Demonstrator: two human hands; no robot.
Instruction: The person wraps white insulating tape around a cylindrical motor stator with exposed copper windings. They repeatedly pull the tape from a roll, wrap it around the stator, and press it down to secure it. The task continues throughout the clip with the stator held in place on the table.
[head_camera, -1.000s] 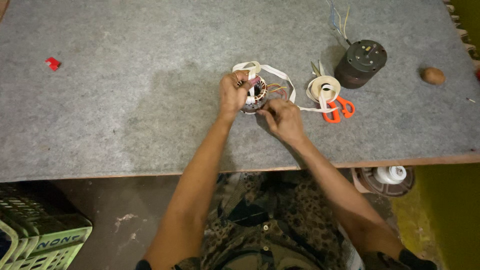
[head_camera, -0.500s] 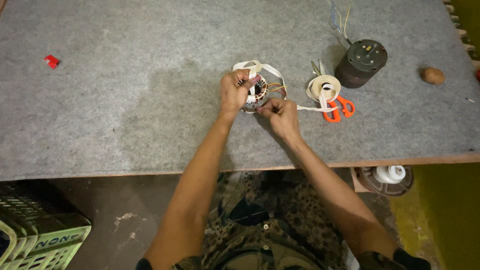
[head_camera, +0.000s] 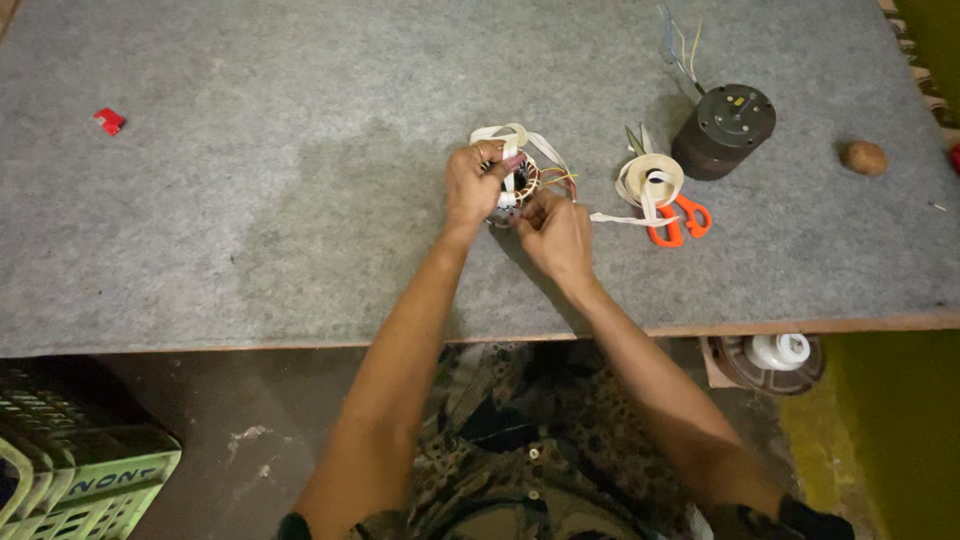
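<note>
Head view: coil (head_camera: 522, 180) between hands (head_camera: 515, 205).

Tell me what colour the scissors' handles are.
Orange: the scissors lie beside the tape roll, clearest in the head view.

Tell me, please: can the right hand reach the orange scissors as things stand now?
Probably yes. The right hand is at the wound coil, and only bare grey mat lies between it and the orange scissors; it is busy, though.

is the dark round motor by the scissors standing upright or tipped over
Upright. The dark motor rests on its flat base on the grey mat, round top face toward the camera, wires rising behind it, beside the orange scissors.
</note>
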